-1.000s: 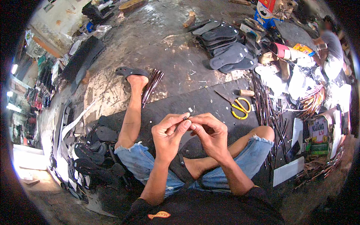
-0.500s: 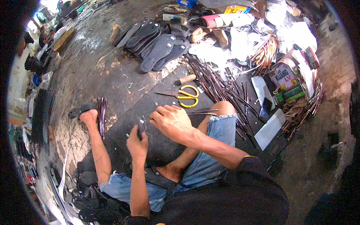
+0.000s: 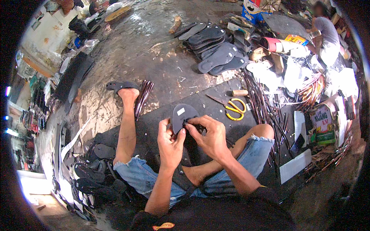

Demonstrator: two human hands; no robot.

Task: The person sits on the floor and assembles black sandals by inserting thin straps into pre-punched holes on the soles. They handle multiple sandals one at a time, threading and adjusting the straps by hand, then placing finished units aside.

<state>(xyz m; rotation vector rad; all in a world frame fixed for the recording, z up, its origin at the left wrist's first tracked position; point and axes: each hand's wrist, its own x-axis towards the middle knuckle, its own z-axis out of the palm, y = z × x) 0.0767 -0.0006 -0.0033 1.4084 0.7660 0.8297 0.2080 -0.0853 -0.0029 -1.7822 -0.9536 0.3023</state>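
Note:
My left hand (image 3: 170, 146) grips a dark grey sandal sole (image 3: 183, 114) with a white label on it, thumb on the near face. The sole is tilted up above the black work mat (image 3: 154, 127). Close against it, my right hand (image 3: 212, 135) pinches a small black piece, perhaps a strap end, at the sole's lower right edge; the fingers hide most of it. Scissors with yellow handles (image 3: 238, 109) lie on the mat beyond my right hand. Beside them rests a short wooden handle (image 3: 240, 92).
Stacked dark soles (image 3: 219, 56) lie farther off, and long thin dark strips (image 3: 260, 104) spread at the right. Another bundle of strips (image 3: 143, 98) lies by my left foot. Black footwear (image 3: 98, 169) is heaped at the left. Another person (image 3: 327, 40) sits at the far right.
My hands were apart, the right one near some thin strips; now they meet at a sole held up between them. The view has shifted, so the surroundings appear farther right.

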